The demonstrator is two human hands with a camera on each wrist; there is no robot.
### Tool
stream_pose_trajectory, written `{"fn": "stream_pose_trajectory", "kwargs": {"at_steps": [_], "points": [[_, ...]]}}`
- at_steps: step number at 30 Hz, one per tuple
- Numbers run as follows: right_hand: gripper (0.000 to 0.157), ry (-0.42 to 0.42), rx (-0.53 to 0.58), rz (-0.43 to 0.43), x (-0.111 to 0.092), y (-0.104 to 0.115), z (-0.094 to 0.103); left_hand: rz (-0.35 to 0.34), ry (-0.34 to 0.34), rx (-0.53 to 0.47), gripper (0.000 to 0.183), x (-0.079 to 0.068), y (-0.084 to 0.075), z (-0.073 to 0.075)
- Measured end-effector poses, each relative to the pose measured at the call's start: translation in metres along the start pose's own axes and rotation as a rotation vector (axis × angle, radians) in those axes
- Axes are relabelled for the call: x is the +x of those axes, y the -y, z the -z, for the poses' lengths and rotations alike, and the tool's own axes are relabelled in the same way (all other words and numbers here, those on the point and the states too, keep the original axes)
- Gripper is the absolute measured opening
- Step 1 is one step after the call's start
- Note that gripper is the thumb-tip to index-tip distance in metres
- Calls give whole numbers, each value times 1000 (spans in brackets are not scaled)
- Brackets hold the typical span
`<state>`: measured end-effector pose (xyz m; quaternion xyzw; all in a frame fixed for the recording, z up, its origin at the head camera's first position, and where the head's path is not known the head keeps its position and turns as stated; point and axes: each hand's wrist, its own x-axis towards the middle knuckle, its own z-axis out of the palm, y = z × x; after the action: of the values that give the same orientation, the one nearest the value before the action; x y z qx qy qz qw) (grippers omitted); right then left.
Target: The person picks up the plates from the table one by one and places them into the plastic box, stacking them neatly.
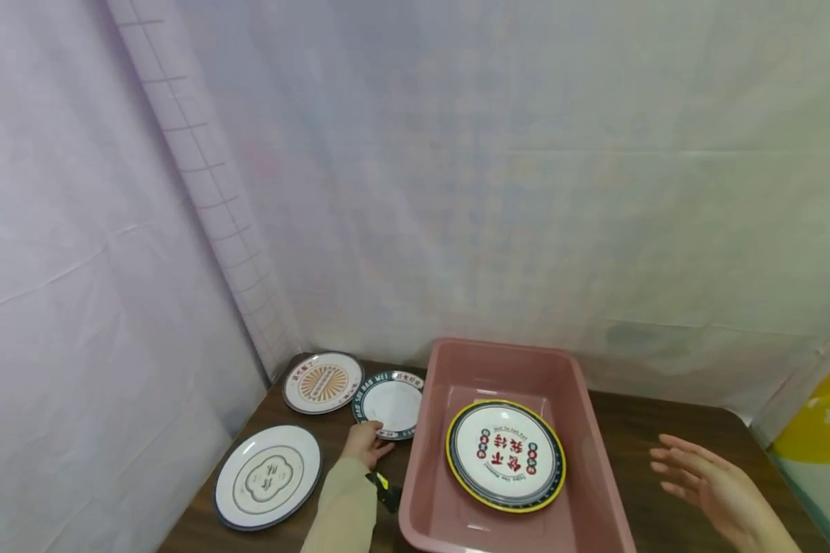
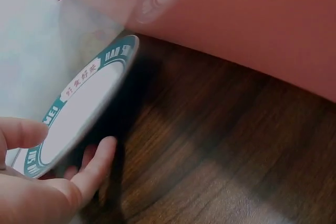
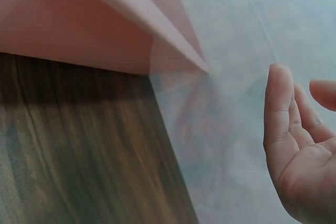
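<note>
My left hand pinches the near edge of a white plate with a teal lettered rim. In the left wrist view the thumb lies over that plate's rim and fingers reach beneath it; the plate is tilted, with shadow under it. Left of it are a plate with an orange sunburst and a larger white plate with a grey emblem. My right hand is held in the air right of the pink basin, fingers fairly straight, holding nothing.
The pink basin stands mid-table, its wall close beside the teal-rimmed plate. Inside lies a plate with red characters and a yellow outer edge. White sheeting hangs behind the dark wooden table.
</note>
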<state>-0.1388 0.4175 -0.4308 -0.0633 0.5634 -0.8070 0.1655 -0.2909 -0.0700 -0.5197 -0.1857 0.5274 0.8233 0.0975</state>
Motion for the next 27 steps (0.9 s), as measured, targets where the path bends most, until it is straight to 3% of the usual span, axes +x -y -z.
{"fn": "stream_pose_trajectory", "kwargs": {"at_steps": [7, 14, 20, 23, 27], "points": [[44, -18, 13, 38, -2, -3, 1, -99, 34, -75, 67, 0, -8, -6], [45, 7, 27, 45, -3, -10, -1, -154, 22, -75, 69, -5, -17, 2], [46, 34, 36, 72, -1, -11, -2, -252, -3, -115, 72, -17, -48, -3], [48, 80, 50, 97, 2, -10, -5, -314, 24, -145, 68, -25, -65, -10], [47, 100, 43, 136, 9, -9, -12, -351, 71, -89, 57, -37, -83, -24]]}}
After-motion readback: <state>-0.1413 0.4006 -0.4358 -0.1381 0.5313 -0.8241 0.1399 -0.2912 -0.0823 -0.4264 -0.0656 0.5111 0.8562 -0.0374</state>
